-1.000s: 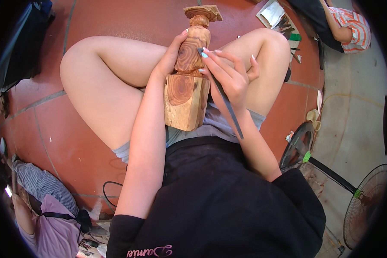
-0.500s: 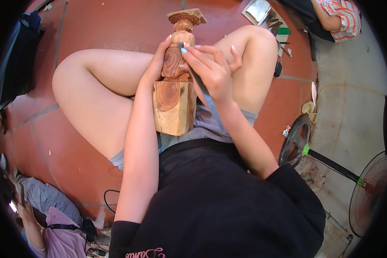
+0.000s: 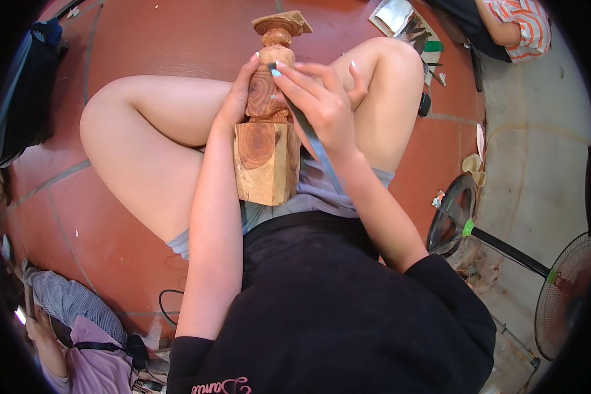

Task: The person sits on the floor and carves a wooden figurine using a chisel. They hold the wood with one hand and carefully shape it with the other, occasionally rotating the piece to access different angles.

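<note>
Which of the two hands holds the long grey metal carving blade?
The right hand grips the long grey metal carving blade; the left hand only steadies the carved wooden block.

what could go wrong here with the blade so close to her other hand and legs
1. The right hand presses a carving knife into the wooden carving right beside the left hand gripping it; a slip might cut those fingers.
2. The carving rests between bare legs, so a blade skidding off could hit skin.
3. Only one hand steadies the tall piece, so it may twist.
</note>
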{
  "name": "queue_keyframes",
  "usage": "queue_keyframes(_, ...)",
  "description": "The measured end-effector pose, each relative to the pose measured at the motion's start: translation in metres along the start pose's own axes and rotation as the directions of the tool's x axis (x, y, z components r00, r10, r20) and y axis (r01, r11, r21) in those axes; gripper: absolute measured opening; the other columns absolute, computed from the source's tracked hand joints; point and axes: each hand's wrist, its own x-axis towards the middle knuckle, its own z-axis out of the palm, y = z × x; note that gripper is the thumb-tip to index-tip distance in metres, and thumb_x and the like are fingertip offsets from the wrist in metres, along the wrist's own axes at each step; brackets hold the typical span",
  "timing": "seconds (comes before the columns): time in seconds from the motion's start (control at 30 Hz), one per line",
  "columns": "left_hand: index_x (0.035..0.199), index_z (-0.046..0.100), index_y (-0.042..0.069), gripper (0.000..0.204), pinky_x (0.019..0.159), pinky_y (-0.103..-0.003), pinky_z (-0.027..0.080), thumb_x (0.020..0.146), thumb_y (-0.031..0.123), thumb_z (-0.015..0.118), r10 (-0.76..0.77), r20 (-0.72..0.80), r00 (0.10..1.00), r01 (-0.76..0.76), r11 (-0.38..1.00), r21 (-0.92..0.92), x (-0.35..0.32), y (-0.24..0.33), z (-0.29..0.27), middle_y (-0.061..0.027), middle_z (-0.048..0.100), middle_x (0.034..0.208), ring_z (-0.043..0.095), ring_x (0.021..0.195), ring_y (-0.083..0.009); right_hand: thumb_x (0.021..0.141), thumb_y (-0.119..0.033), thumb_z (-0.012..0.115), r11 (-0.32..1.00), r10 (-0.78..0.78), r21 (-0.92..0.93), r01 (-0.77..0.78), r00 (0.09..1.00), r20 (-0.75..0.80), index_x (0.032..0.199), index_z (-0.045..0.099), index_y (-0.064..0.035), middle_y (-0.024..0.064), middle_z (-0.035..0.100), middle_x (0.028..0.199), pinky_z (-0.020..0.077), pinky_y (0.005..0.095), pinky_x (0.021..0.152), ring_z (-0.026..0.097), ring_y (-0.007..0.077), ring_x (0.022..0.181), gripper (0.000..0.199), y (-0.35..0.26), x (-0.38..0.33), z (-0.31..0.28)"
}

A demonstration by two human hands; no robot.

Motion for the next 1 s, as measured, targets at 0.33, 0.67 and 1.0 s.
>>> queue_keyframes(0.33,0.123,0.054,0.004,0.052,0.083,-0.031,0.054,0.097,0.049,0.048,-0.043,0.019,0.999,0.044,0.999,-0.015,0.004,-0.002,-0.003,-0.0104,0.063,0.113,0.064,0.098,-0.0167,0.076,-0.025,0.07,1.0,-0.018,0.001,0.018,0.998,0.06,0.097,0.072,-0.018,-0.0084,0.071,0.103,0.0162,0.0451,0.104,0.062,0.0109,0.095,0.022,-0.009,-0.009,-0.027)
queue_keyframes(0.67,0.123,0.054,0.002,0.055,0.083,-0.031,0.055,0.097,0.05,0.046,-0.073,0.024,0.997,0.073,0.997,0.006,0.006,-0.002,-0.001,-0.0124,0.064,0.111,0.065,0.096,-0.0185,0.074,-0.023,0.073,0.999,0.044,0.023,-0.044,0.999,0.033,0.095,0.073,-0.0154,-0.0057,0.071,0.103,0.0193,0.0442,0.102,0.062,0.0108,0.089,0.023,-0.007,-0.021,-0.017)
queue_keyframes(1.0,0.122,0.055,0.001,0.061,0.086,-0.032,0.055,0.096,0.055,0.045,-0.053,-0.085,0.995,0.053,0.999,-0.006,0.003,0.001,0.009,-0.0155,0.066,0.107,0.067,0.092,-0.0203,0.077,-0.013,0.073,0.993,0.065,0.094,-0.068,0.997,0.034,0.1,0.072,-0.0143,-0.003,0.072,0.103,0.0166,0.0454,0.104,0.062,0.0149,0.096,0.023,0.012,0.002,-0.01)
